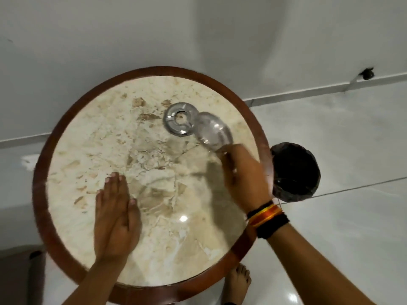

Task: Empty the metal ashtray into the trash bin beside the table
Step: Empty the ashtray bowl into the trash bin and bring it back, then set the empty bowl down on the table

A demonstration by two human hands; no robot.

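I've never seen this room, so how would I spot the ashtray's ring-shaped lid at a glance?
Find the round marble table with its reddish wooden rim. On its far side lies the lid, a shiny metal ring with a hole showing the marble. Unlike the blurred bowl in the right hand beside it, it lies flat and unheld.

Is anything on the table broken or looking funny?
Nothing looks broken or spilled. The ashtray's ring lid lies on the table apart from its bowl, which the right hand holds tilted and blurred. The left hand rests flat.
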